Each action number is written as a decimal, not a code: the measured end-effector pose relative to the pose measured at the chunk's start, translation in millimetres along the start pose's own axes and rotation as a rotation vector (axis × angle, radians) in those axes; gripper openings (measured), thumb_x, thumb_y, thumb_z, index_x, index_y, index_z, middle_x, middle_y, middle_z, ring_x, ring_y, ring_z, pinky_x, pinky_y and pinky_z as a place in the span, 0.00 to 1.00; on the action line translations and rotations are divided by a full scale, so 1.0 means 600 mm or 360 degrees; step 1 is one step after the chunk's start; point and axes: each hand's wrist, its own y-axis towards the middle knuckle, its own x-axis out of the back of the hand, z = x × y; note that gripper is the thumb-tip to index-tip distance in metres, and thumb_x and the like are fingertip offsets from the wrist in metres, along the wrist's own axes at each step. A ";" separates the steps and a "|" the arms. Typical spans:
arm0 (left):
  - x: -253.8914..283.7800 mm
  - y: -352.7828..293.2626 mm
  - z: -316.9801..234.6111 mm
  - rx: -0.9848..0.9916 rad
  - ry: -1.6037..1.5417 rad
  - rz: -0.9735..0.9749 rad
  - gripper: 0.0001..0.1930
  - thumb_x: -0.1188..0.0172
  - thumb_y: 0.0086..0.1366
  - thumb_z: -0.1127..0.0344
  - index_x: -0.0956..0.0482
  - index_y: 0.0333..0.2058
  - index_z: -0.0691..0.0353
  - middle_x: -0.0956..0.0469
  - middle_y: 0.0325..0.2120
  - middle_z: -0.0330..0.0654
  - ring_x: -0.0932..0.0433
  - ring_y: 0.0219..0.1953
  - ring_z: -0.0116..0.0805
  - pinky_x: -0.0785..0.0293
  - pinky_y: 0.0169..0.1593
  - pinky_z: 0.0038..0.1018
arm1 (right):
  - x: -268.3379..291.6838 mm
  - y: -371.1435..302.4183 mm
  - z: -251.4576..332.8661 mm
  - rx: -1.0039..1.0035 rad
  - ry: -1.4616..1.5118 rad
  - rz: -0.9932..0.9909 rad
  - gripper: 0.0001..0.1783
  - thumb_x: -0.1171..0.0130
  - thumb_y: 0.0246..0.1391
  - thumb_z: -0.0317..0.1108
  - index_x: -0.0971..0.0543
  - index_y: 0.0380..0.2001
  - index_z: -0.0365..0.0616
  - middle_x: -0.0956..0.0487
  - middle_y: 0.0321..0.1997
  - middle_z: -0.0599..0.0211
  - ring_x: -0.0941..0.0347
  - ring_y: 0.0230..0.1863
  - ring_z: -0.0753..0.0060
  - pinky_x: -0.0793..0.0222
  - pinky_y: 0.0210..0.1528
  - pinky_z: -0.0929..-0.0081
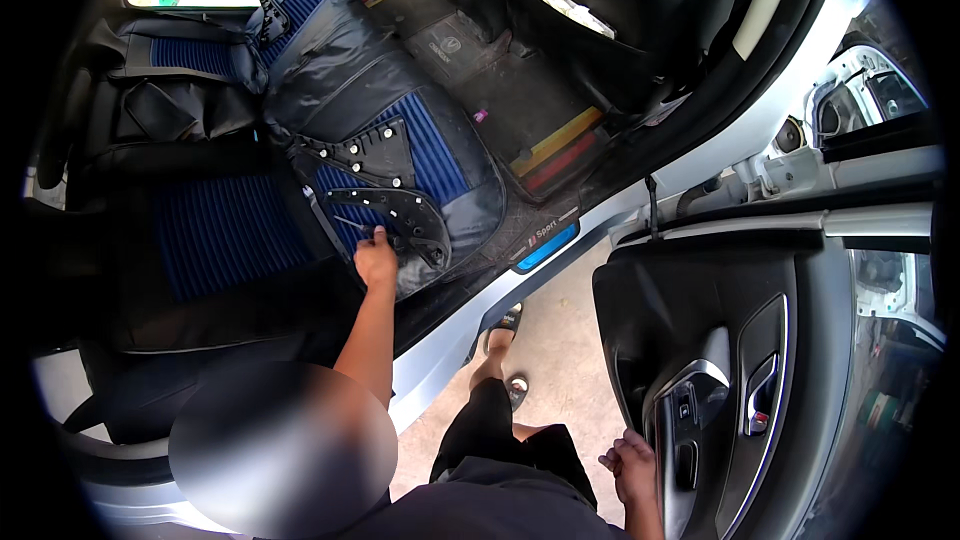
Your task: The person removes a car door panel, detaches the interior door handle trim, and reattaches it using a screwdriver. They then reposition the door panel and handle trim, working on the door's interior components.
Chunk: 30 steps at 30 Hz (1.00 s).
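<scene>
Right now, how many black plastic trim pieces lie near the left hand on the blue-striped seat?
2: angular clip-studded piece, farther; curved piece, nearer the left hand, which may hide more.

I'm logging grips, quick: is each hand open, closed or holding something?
Left hand: fingers at slim rod; grip can't be told.
Right hand: fingers curled beside car-door panel; hold can't be told.

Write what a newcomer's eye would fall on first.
Probably the blue-striped seat, bearing two black trim pieces with pale fasteners, left of centre. Beside them the left hand appears to hold a thin tool. Lower right, the right hand is by the open door.
</scene>
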 end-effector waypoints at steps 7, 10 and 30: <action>-0.003 0.140 0.109 -0.0204 0.0736 -0.0277 0.20 0.37 0.65 0.58 0.21 0.41 0.74 0.19 0.42 0.62 0.20 0.49 0.60 0.22 0.53 0.43 | 0.008 0.014 -0.018 -0.0110 0.0016 -0.0105 0.09 0.44 0.58 0.23 0.26 0.43 0.40 0.25 0.29 0.70 0.27 0.28 0.76 0.20 0.36 0.66; -0.018 0.162 0.097 -0.0108 0.0847 -0.0155 0.18 0.39 0.65 0.60 0.19 0.42 0.73 0.18 0.44 0.61 0.19 0.50 0.59 0.21 0.53 0.42 | 0.016 0.019 -0.034 -0.0148 0.0010 -0.0052 0.08 0.44 0.59 0.23 0.27 0.42 0.40 0.25 0.29 0.71 0.27 0.28 0.77 0.20 0.36 0.67; 0.035 0.015 0.081 0.0439 -0.1506 0.0163 0.13 0.45 0.70 0.61 0.33 0.26 0.54 0.39 0.14 0.34 0.39 0.10 0.30 0.48 0.14 0.28 | 0.147 0.007 -0.201 0.0035 -0.0054 0.0141 0.04 0.40 0.59 0.25 0.25 0.36 0.43 0.29 0.29 0.76 0.28 0.31 0.82 0.20 0.37 0.75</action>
